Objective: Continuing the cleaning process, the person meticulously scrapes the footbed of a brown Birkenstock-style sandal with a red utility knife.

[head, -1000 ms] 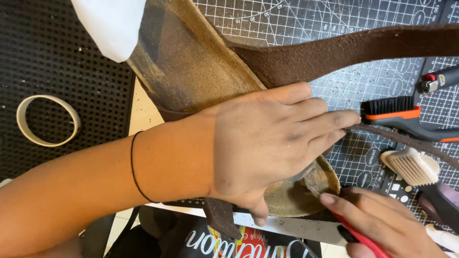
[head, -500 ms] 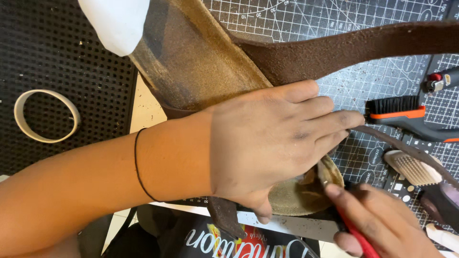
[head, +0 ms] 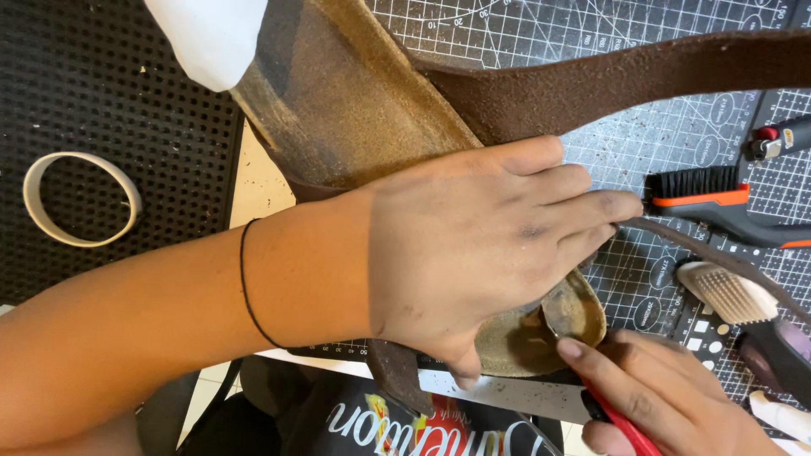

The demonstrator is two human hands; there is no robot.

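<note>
My left hand [head: 490,245] lies flat across a worn tan sandal footbed [head: 355,110], pressing it down on the cutting mat, fingers spread toward the right. A wide dark brown strap [head: 625,72] runs from the sandal to the upper right. My right hand [head: 667,397] is at the bottom right, shut on a red-handled tool [head: 621,426] whose tip meets the heel end of the footbed [head: 574,312]. The tool's working end is hidden by my fingers.
A grey gridded cutting mat [head: 676,135] lies under the work. At right are a black brush with an orange band [head: 701,196], a pale-bristled brush [head: 726,291] and a thin brown strap [head: 718,257]. A black perforated mat [head: 101,93] at left holds a tape ring [head: 80,198].
My right hand has edged up and left toward the footbed's heel with the red tool. My left hand stays pressed on the sandal.
</note>
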